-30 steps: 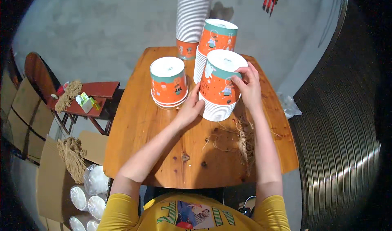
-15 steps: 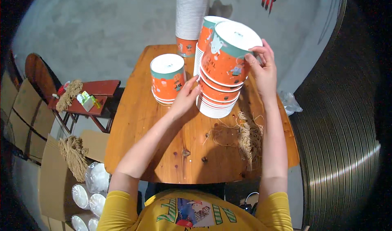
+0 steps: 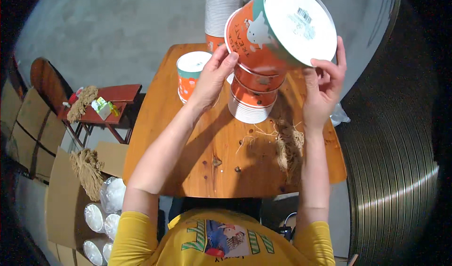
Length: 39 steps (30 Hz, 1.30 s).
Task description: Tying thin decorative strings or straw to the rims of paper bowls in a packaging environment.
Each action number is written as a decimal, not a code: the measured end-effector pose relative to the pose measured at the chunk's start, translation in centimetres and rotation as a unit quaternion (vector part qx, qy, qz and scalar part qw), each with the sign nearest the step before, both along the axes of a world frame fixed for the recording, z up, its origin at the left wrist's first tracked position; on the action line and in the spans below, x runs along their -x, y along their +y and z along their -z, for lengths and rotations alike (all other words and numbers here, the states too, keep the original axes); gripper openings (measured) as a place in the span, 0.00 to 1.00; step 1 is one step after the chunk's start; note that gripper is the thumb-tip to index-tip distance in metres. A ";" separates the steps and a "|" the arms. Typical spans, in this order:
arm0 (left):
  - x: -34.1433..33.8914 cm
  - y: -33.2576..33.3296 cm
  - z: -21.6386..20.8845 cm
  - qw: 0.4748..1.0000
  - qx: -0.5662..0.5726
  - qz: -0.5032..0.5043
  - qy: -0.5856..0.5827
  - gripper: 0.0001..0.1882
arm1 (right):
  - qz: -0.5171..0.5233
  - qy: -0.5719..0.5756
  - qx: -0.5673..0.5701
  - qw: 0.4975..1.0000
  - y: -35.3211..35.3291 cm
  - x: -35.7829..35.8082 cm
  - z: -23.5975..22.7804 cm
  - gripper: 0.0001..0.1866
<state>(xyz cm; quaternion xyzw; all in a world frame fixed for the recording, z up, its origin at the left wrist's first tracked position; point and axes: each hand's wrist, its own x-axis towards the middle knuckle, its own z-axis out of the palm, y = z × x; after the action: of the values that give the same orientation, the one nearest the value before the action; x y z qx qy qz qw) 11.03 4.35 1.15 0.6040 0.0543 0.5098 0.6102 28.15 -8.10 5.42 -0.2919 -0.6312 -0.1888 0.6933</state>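
An orange and green paper bucket [image 3: 263,40] with a ghost picture is tilted above the table, its white base turned up toward me. My left hand [image 3: 212,80] grips its rim side, thumb on the wall. My right hand [image 3: 326,85] holds the base edge, fingers bent around it. Below stands a stack of upside-down orange buckets [image 3: 254,96] with several white rims at its foot. Left of my left hand, a shorter upside-down bucket stack [image 3: 187,80] is partly covered by that hand. A tall stack of white-rimmed buckets [image 3: 223,12] rises at the back.
Beige string [image 3: 288,148] lies in a tangle at the right of the wooden table [image 3: 188,172]. A red bench [image 3: 117,96] stands to the left. Lower left, a carton [image 3: 63,200] has string on it and bagged white buckets [image 3: 94,217] beside it. Ridged metal [image 3: 391,172] curves along the right.
Both hands have raised the top bucket off the stack and tilted it, bringing its base toward me. My left hand has moved up from the stack's side onto the bucket's rim.
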 end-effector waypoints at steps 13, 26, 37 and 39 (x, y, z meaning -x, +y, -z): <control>-1.5 2.2 0.1 0.879 -0.320 -0.287 0.208 0.23 | 0.006 0.130 -0.017 0.991 -0.3 -0.5 -1.2 0.12; 7.0 -7.3 -1.6 0.976 0.129 0.084 -0.151 0.19 | -0.065 0.015 -0.018 0.998 -2.0 3.2 5.4 0.07; 15.7 -8.5 2.4 0.907 -0.109 -0.239 0.328 0.16 | 0.050 -0.143 0.403 0.902 -0.2 -1.6 16.5 0.13; 15.1 -9.0 3.0 0.900 -0.114 -0.213 0.364 0.15 | 0.001 -0.100 0.437 0.894 0.2 -1.2 16.1 0.13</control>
<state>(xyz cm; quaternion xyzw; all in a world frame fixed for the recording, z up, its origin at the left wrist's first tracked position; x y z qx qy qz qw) -4.06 -4.65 -1.81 0.7866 0.3414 0.3753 0.3519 29.37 -7.87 -10.72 -0.5453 -0.7159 0.0775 0.4290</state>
